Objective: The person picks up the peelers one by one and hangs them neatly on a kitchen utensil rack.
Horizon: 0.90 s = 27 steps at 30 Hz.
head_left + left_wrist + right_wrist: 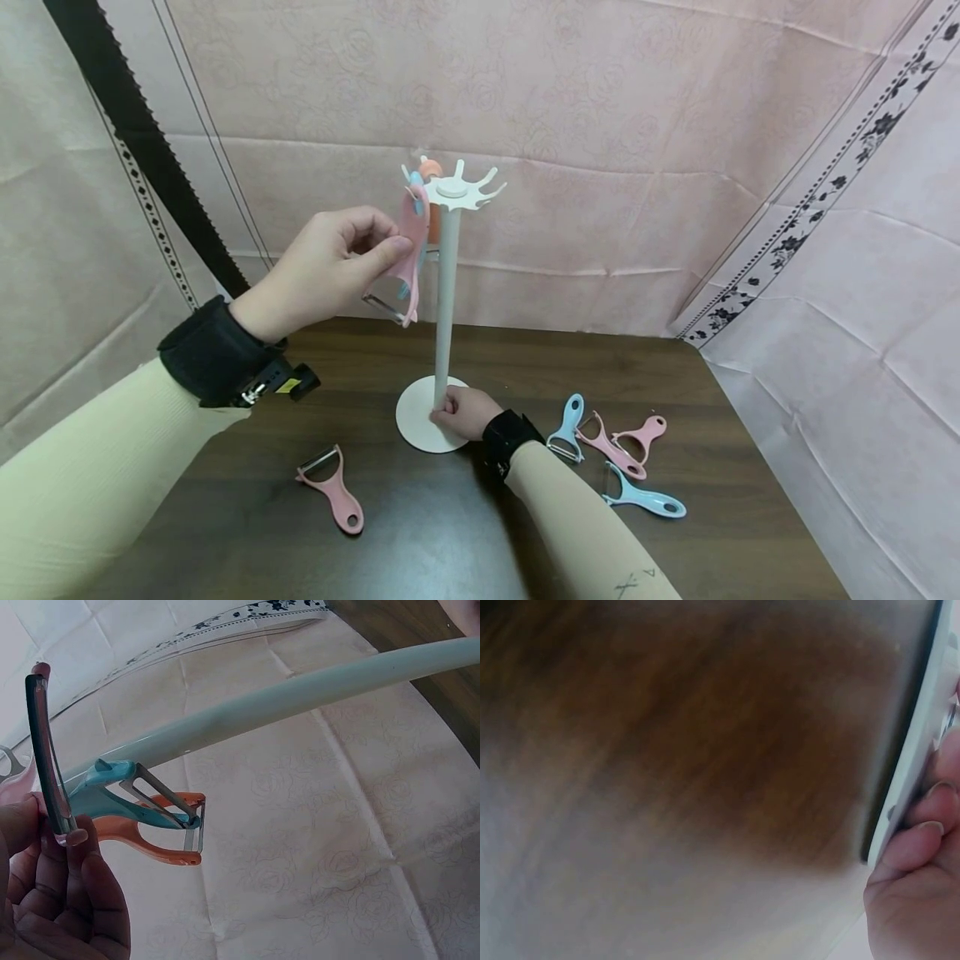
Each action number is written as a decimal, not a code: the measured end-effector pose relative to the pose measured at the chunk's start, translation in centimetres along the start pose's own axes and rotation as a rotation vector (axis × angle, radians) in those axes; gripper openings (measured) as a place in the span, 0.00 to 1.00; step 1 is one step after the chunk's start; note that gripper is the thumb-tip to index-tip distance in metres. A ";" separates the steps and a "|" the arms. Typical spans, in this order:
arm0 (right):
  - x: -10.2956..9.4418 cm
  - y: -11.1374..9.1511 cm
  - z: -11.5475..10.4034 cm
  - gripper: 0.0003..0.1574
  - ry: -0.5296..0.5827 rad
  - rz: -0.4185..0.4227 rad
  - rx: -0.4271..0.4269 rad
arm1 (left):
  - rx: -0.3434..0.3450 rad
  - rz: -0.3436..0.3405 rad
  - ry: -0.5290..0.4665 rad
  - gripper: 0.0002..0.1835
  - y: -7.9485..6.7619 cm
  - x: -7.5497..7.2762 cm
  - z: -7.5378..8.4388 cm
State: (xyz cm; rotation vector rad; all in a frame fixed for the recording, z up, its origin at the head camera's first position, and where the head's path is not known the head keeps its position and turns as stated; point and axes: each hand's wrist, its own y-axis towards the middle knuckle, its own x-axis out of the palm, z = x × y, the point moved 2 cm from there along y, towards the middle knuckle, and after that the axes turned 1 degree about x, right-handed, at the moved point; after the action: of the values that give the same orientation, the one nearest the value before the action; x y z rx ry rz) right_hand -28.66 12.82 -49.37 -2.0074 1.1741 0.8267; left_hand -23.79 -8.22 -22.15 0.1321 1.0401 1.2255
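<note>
My left hand [330,258] pinches a pink peeler [412,242] between thumb and fingers, handle end up and blade down. Its top is beside the hooks of a white rack [446,317]; I cannot tell whether a hook passes through its hole. Behind it a blue peeler [90,801] and an orange peeler [142,844] hang from the rack, partly hidden in the head view. Down at the round base [417,421], my right hand [471,414] grips the bottom of the post. In the right wrist view its curled fingers [915,844] lie by the base's edge.
On the brown table [247,492], a pink peeler [341,496] lies at front left. Right of the rack lie a blue peeler [572,417], two pink peelers, one [615,450] beside the other [651,429], and another blue peeler [645,498]. Patterned cloth [570,250] hangs behind.
</note>
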 end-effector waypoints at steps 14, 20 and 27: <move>-0.2 -0.4 -0.3 0.18 0.021 0.003 0.000 | -0.060 0.010 -0.010 0.09 -0.8 0.1 -0.4; 0.0 -0.3 -0.3 0.18 0.022 0.002 -0.006 | -0.098 -0.002 0.026 0.09 -2.3 0.0 -1.7; 0.3 0.2 0.2 0.18 0.021 0.002 -0.013 | -0.175 -0.039 0.061 0.10 -4.5 0.1 -3.9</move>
State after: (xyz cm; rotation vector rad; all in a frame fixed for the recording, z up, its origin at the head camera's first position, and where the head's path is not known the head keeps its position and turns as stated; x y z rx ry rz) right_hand -28.76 12.75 -49.70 -2.0297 1.1856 0.8183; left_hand -23.33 -11.61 -27.02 -0.0609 0.9791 1.2857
